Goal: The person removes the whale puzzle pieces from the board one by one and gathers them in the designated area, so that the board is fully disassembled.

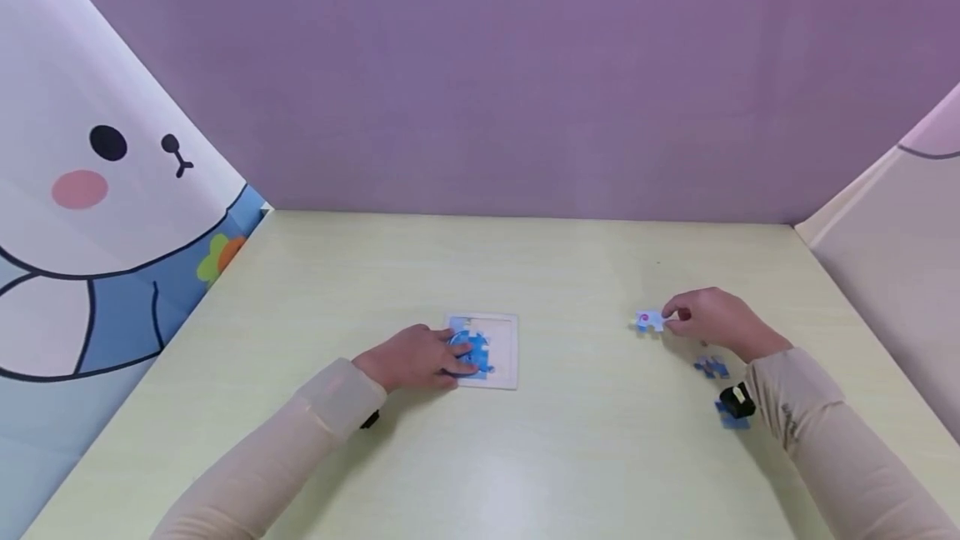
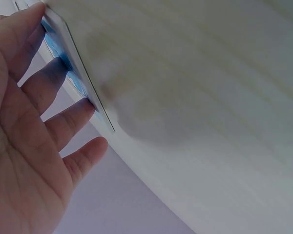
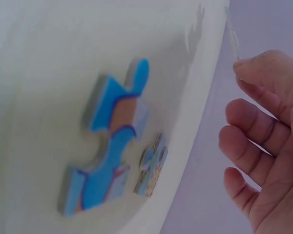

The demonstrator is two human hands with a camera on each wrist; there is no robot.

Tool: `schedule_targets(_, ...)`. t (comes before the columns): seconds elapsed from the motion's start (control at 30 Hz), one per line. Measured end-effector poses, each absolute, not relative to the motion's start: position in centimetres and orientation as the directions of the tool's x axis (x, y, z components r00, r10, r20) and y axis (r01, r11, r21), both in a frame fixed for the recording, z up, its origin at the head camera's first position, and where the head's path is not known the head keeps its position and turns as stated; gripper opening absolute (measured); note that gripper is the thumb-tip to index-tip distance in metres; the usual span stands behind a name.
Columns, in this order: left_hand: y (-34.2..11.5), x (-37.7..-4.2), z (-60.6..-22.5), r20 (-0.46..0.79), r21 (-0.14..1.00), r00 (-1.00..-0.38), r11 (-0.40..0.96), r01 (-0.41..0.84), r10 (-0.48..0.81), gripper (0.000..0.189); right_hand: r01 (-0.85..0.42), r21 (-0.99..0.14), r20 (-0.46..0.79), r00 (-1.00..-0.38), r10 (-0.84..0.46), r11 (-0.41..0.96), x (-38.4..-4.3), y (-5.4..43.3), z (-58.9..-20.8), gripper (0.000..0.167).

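My left hand [image 1: 416, 357] rests on a square puzzle tray [image 1: 516, 352] left of the table's middle. Its spread fingers touch blue jigsaw pieces [image 1: 482, 352] set in the left part of the tray; a bare pale area shows at the right. In the left wrist view, the fingertips [image 2: 58, 68] lie along the tray's edge. Over at the right, my right hand [image 1: 716, 319] pinches a light blue jigsaw piece [image 1: 648, 321] with a pink swirl between thumb and forefinger. That piece appears edge-on in the right wrist view, its other fingers loosely bent.
Loose jigsaw pieces lie near the right forearm: a blue and brown one [image 3: 115, 141], and a smaller-looking patterned one [image 3: 151, 168]. A black wrist camera [image 1: 738, 400] partly covers a blue piece [image 1: 733, 418]. A purple backdrop [image 1: 525, 90] stands behind the pale table [image 1: 562, 457].
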State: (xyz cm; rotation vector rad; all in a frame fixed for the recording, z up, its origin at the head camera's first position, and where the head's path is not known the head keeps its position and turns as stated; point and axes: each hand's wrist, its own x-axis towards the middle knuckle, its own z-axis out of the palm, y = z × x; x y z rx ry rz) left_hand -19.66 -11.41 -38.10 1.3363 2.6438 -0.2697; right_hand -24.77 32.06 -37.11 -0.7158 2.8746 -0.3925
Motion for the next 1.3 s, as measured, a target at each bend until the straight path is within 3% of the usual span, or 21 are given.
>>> schedule_targets(1.3,-11.2,-19.4,-37.7,-0.267,-0.023,-0.603,0.621,0.783,0.751,0.037,-0.353,-0.224,-0.266,-0.875,-0.405,0.908,-25.0,32.7,-37.3,0.017)
